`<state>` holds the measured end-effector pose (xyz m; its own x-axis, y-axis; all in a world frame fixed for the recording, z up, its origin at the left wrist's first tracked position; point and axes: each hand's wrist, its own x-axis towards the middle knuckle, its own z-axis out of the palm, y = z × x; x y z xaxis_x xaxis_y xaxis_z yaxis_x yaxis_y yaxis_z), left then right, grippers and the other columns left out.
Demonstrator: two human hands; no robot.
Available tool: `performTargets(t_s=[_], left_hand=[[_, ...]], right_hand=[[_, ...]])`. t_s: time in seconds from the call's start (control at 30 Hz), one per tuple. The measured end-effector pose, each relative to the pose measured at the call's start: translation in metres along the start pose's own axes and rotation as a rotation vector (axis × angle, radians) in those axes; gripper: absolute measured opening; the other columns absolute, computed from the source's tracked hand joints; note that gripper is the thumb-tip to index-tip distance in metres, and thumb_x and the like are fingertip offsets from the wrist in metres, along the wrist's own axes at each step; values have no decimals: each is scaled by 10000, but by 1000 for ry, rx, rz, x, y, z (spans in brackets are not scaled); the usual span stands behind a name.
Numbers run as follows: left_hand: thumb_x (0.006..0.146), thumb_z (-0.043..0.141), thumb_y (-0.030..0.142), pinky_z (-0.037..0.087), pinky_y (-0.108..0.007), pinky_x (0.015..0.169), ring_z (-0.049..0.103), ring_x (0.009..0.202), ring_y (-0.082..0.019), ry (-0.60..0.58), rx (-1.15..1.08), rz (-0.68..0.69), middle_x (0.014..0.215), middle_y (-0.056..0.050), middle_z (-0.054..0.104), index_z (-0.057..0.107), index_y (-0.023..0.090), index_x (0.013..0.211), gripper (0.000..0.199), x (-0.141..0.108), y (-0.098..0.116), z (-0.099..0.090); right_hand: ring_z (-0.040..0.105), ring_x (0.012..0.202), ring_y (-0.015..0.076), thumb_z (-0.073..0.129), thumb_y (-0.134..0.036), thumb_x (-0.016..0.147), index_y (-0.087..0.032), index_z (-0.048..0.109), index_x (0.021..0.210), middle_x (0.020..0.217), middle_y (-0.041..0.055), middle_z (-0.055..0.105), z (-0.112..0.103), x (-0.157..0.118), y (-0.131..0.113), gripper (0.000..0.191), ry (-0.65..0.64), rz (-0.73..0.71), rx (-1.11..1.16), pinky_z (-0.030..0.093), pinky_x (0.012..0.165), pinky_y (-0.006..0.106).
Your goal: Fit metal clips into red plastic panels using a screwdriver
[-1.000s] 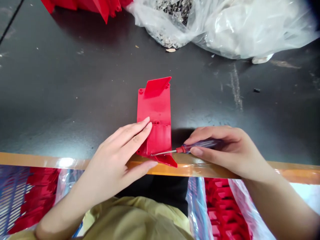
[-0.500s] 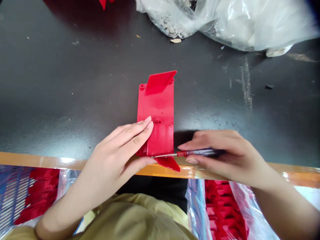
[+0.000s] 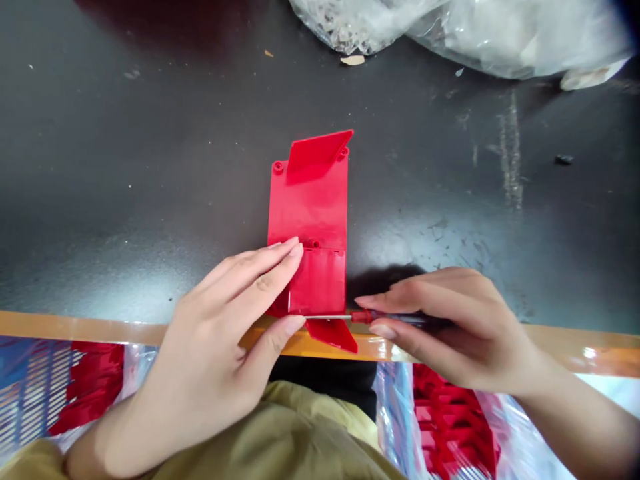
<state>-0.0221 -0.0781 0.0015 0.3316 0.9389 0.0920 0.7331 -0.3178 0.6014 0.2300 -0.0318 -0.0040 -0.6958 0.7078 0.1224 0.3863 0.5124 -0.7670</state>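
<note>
A red plastic part (image 3: pixel 309 207) lies at the front edge of the dark table, with an upright slanted fin at its far end and another pointing over the edge. My left hand (image 3: pixel 230 313) grips its near left side, fingers flat on top and thumb at the near edge. In my right hand (image 3: pixel 450 327) is a small screwdriver (image 3: pixel 367 316) with a red collar and dark handle, held level between thumb and fingers. Its metal shaft runs leftward along the part's near edge, and its tip ends by my left thumb; the exact contact is hidden.
Clear plastic bags (image 3: pixel 480 40) with small pieces inside lie at the back right. Below the orange table edge (image 3: pixel 80 327), a blue basket (image 3: pixel 30 387) on the left holds red parts, and a plastic-lined container (image 3: pixel 395 413) on the right holds more. A small black scrap (image 3: pixel 563 160) rests at the right.
The view has shifted slightly, with the bags now higher in the picture. My right hand has come a little lower, and the screwdriver lies nearly level. Both grips look unchanged.
</note>
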Motion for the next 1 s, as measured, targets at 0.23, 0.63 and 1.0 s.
performTargets(t_s=[0.23,0.63,1.0], left_hand=[[943,574,272,444,-272,1085,568,1233,-169,-32,7,-81,1368,0,616,532,213,1365,429,4,7,-5],[941,591,289,428,-331,1116,510,1306,-180,-84,-136,-83,1430,-23,565,487,223,1414,489,5,-2,-7],[974,481,194,362,-321,1173,426,1391,-166,-169,-136,4,1529,-35,453,362,211,1502,542,2,-10,-18]], right_hand=[[576,496,80,625,-262,919,-221,612,999,713,-13,700,0,-5,-7,90,-60,162,94,408,463,219],[389,447,71,565,-395,939,-216,630,806,538,-63,480,-9,8,-14,232,-231,458,268,294,407,203],[562,562,115,564,-408,937,-247,673,875,689,-13,661,-16,-3,-8,204,-51,398,196,384,480,239]])
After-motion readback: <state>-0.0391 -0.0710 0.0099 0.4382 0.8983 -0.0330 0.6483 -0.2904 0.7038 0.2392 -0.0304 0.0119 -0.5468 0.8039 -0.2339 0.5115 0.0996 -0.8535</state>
